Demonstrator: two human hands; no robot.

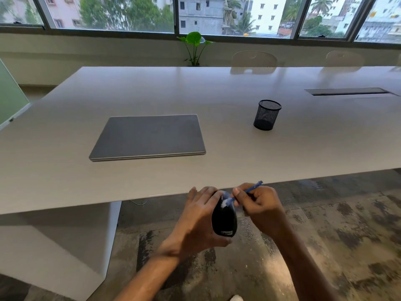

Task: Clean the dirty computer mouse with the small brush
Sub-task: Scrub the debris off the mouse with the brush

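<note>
A black computer mouse (224,220) is held in the air in front of the table's near edge, its top facing me and a small label at its lower end. My left hand (199,218) grips it from the left side. My right hand (258,205) pinches a small brush (249,189) with a thin blue handle; its white bristles rest on the upper part of the mouse, where a whitish patch shows.
A closed grey laptop (149,135) lies on the white table (65,166). A black mesh pen cup (266,115) stands to the right, a cable slot (347,91) beyond it. A potted plant (195,47) and chairs stand behind the table.
</note>
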